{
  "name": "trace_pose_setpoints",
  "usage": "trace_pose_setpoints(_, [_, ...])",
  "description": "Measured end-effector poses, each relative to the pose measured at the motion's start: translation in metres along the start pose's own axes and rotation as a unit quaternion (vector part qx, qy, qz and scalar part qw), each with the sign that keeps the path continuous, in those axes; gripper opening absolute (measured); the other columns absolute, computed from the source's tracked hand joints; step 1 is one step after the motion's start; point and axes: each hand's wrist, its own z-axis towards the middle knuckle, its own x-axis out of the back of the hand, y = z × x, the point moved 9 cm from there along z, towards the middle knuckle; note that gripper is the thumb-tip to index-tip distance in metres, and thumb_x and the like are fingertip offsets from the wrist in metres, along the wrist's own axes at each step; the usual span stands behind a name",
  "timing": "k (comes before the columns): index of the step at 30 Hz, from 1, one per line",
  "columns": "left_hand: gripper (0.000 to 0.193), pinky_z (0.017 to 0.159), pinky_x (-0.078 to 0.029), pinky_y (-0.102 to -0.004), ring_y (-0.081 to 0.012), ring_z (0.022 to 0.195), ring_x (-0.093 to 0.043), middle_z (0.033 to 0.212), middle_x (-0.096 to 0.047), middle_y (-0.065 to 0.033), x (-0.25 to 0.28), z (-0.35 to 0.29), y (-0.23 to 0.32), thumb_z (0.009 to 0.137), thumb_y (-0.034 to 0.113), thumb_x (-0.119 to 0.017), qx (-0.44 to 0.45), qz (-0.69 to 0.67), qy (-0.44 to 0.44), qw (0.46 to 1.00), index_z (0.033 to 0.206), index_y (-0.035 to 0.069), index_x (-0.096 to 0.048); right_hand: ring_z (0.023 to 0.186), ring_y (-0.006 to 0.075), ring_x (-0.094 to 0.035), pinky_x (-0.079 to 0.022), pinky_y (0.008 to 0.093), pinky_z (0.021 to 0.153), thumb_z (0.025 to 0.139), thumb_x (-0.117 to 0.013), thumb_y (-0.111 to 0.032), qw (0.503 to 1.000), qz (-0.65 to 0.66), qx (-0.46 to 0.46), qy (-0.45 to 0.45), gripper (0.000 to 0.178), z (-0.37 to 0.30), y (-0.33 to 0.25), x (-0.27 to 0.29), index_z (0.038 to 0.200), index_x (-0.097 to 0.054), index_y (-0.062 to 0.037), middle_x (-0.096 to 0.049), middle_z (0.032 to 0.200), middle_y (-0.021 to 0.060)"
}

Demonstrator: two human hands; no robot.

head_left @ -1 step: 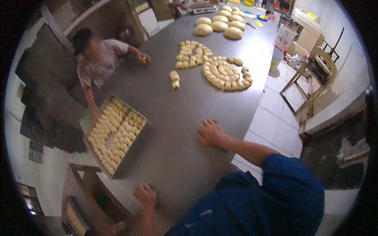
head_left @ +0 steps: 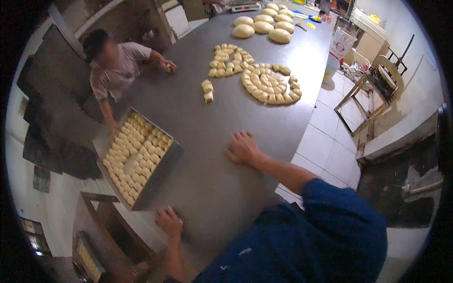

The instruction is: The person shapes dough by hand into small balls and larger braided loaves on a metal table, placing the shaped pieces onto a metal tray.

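My right hand [head_left: 243, 147] rests palm down on the grey metal table [head_left: 203, 165], its fingers curled. Whatever may lie beneath that palm is hidden. Lower and to the left, my left hand [head_left: 169, 220] cups against the tabletop near the corner of a tray, fingers bent and slightly blurred; I cannot make out what it covers. The metal tray [head_left: 153, 172] holds rows of small pale dough balls [head_left: 134, 181], with a gap in the middle. Ahead of my right hand lie a coil of cut dough pieces [head_left: 266, 85] and a looser group of dough pieces [head_left: 229, 61].
Across the table a person [head_left: 115, 66] has one hand by the tray and the other on the tabletop. A short dough strip [head_left: 207, 91] lies apart. Large dough mounds [head_left: 281, 36] and a scale [head_left: 243, 7] sit at the far end. A wooden-framed stand [head_left: 368, 89] is at right.
Both my hands sit slightly higher and further left in the picture, the right one most. The whole scene has shifted a little too. The other person's far hand has turned slightly.
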Motion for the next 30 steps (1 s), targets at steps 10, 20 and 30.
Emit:
trace_pose_setpoints(10, [0.026, 0.083, -0.048, -0.0552, -0.0464, 0.099, -0.058, 0.111, -0.059, -0.0255, 0.029, 0.001, -0.003, 0.105, 0.020, -0.049, 0.110, -0.021, -0.094, 0.989, 0.110, -0.003, -0.060, 0.112, 0.0363, -0.058, -0.044, 0.0520, 0.094, 0.098, -0.056, -0.040, 0.999, -0.003, 0.025, 0.042, 0.041, -0.007, 0.037, 0.009, 0.109, -0.066, -0.0018, -0.063, 0.110, 0.0173])
trace_pose_setpoints(20, [0.024, 0.085, -0.046, -0.0535, -0.0413, 0.097, -0.057, 0.099, -0.057, -0.0220, 0.031, -0.041, 0.006, 0.104, 0.023, -0.053, -0.001, 0.065, 0.005, 0.998, 0.097, 0.000, -0.056, 0.113, 0.0360, -0.056, -0.044, 0.0527, 0.095, 0.101, -0.054, -0.041, 0.998, -0.030, 0.029, -0.038, 0.040, -0.017, 0.044, 0.012, 0.115, -0.063, -0.0040, -0.061, 0.113, 0.0164])
trace_pose_setpoints(30, [0.022, 0.079, -0.043, -0.0554, -0.0453, 0.095, -0.057, 0.101, -0.059, -0.0255, 0.045, -0.043, 0.007, 0.102, 0.021, -0.054, 0.084, -0.042, -0.002, 0.996, 0.099, 0.000, -0.058, 0.114, 0.0362, -0.059, -0.046, 0.0530, 0.097, 0.100, -0.055, -0.036, 0.998, -0.038, 0.022, 0.049, 0.039, -0.036, 0.069, -0.006, 0.114, -0.063, -0.0014, -0.063, 0.117, 0.0178])
